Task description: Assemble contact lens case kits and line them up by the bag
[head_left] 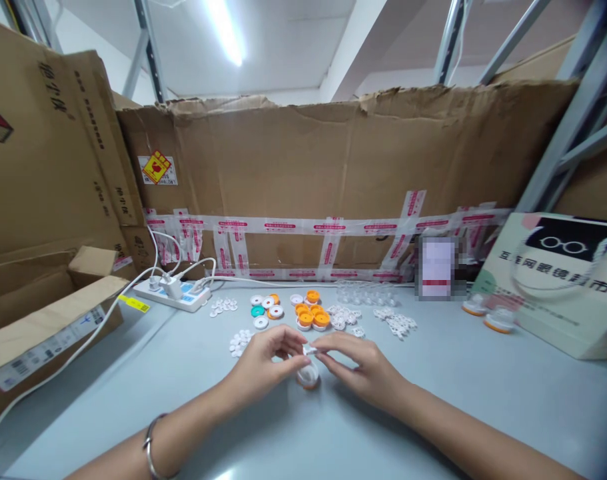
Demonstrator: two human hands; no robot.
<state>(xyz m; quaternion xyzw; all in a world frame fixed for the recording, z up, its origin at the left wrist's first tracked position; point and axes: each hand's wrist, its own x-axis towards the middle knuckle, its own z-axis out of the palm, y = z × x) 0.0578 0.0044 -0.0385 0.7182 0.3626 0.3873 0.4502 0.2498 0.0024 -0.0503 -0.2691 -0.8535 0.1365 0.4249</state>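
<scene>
A small white plastic part (310, 351) is pinched between my two hands, above the table. My right hand (366, 363) grips its right end with thumb and forefinger. On the other side, the thumb and curled fingers of my left hand (273, 353) close at its left end. Right below my fingertips stands a see-through round container with an orange base (308, 377), partly hidden by the left thumb. Beyond my hands are orange caps (306, 319), small white discs (240, 341) and a pile of white plastic pieces (344, 316).
White and green round lids (258, 311) lie behind the left hand, and see-through parts (368, 295) at the back. A power strip (173, 293), an opened carton (48, 333), two orange-based containers (500, 319) and a paper bag (558, 287) flank the work area. Cardboard (293, 160) walls the back.
</scene>
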